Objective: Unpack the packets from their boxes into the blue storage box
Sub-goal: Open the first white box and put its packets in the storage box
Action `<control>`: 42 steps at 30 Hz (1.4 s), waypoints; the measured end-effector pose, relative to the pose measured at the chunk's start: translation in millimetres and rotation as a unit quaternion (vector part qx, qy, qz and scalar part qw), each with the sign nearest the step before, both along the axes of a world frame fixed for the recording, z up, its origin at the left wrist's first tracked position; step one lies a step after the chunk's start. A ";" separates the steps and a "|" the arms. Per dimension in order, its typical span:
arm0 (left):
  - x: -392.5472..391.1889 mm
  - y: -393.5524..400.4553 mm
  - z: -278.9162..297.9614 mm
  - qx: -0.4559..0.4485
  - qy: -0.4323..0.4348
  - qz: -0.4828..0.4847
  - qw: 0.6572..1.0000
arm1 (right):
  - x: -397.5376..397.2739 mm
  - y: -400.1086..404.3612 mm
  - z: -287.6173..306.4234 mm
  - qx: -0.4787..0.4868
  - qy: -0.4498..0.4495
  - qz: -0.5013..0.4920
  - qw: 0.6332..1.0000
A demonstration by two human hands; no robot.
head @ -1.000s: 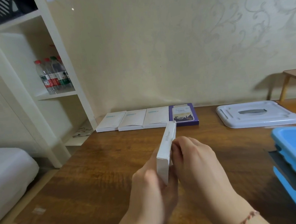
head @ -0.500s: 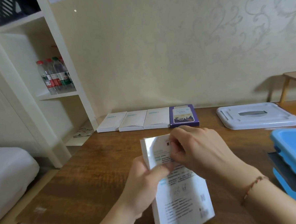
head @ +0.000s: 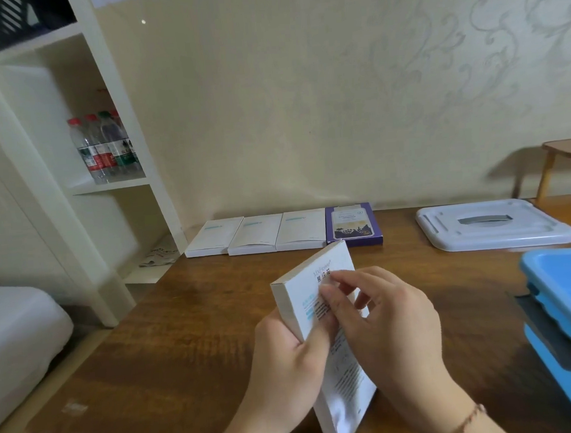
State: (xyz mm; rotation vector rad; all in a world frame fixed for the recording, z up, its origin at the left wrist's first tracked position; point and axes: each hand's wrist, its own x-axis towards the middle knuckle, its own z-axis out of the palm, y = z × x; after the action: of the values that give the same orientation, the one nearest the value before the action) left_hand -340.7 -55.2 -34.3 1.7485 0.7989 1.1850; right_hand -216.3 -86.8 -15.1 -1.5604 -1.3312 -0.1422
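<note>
Now my left hand (head: 285,358) grips the white box (head: 320,330) by its edge at six o'clock, while my right fingertips (head: 327,292) pick at its printed face near the top — best to work the flap gently; thin glossy card creases. Blue bin (head: 559,288) waits at three o'clock.

A flat white box (head: 329,316) printed with small text stands tilted above the worktop (head: 191,337), its narrow end flap closed. Three more white boxes (head: 255,234) and a purple box (head: 353,225) lie flat in a row, side by side, against the wall. The blue storage box (head: 560,304) sits at the right edge.
</note>
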 end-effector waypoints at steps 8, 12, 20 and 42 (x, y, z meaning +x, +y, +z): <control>0.9 -4.2 -4.8 0.060 0.022 0.065 0.996 | -11.5 3.5 -5.6 0.036 0.064 -0.016 0.997; 3.5 -1.6 -9.0 0.112 0.038 0.095 0.988 | -17.2 4.8 -5.6 0.046 0.024 -0.056 0.997; -4.4 7.9 -5.7 0.086 0.067 0.079 0.991 | -9.6 7.8 8.4 -0.038 -0.160 -0.044 0.985; -6.8 34.5 12.0 0.210 0.064 0.077 0.973 | 8.1 10.4 35.2 -0.221 -0.349 0.034 0.910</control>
State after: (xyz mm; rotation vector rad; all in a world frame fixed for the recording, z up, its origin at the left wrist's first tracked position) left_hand -347.5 -20.7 -22.2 2.1560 0.8132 1.4365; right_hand -208.2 -76.4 20.2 -1.9302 -2.0860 -0.4083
